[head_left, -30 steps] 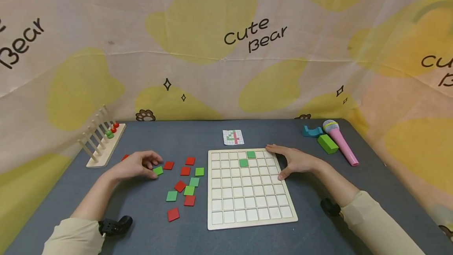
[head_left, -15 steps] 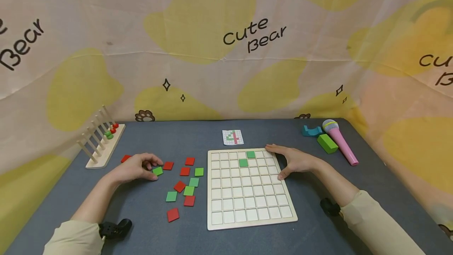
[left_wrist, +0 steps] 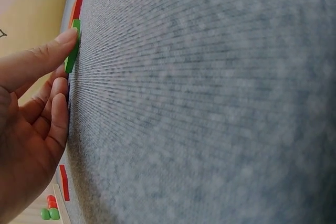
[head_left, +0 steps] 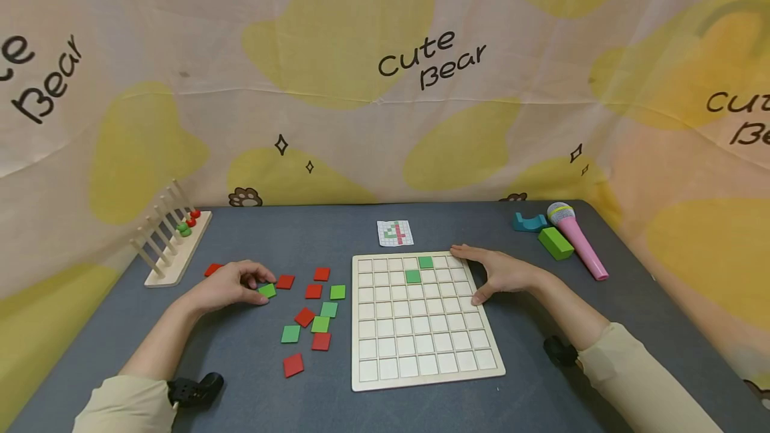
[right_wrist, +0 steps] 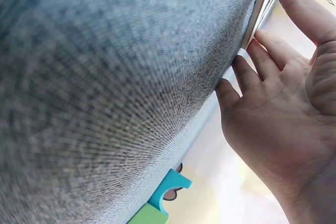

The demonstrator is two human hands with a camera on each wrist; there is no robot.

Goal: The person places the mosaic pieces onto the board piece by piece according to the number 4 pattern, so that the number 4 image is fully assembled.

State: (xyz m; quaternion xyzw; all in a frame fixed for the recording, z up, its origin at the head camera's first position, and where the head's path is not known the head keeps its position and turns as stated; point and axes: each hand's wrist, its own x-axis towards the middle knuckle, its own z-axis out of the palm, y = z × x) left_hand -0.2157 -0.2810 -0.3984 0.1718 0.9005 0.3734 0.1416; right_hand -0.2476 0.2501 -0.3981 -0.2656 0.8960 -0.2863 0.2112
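**Two-hand position: tile pinched at left, board contacted at right**

The left hand [head_left: 237,282] grasps one green tile [head_left: 267,291] between thumb and fingers; the left wrist view shows the thumb pad on its face, close to the table [head_left: 451,413]. The right hand [head_left: 505,274] clenches nothing: its thumb and fingers are spread, touching the board [head_left: 404,327] around its far right corner.

Just beside the pinched tile, toward the board, lies a red tile [head_left: 285,282]. Further loose tiles — red and green mixed — lie flat between the left hand and the board; the nearest to the person is a red one [head_left: 293,365]. Another red piece [head_left: 213,269] rests on the other side of the left hand, partly hidden by it.

The board carries two green squares: one [head_left: 426,262] in the far row, the other [head_left: 412,276] one row nearer and one column to the left. A small card [head_left: 395,233] with a red-and-green grid pattern lies just beyond the far edge.

Outermost items: at left, a peg rack [head_left: 174,252] with red and green beads; at right, a pink microphone [head_left: 579,239], a green block [head_left: 556,244] and a blue arch [head_left: 530,223]. A printed cloth [head_left: 337,32] hangs behind the table.
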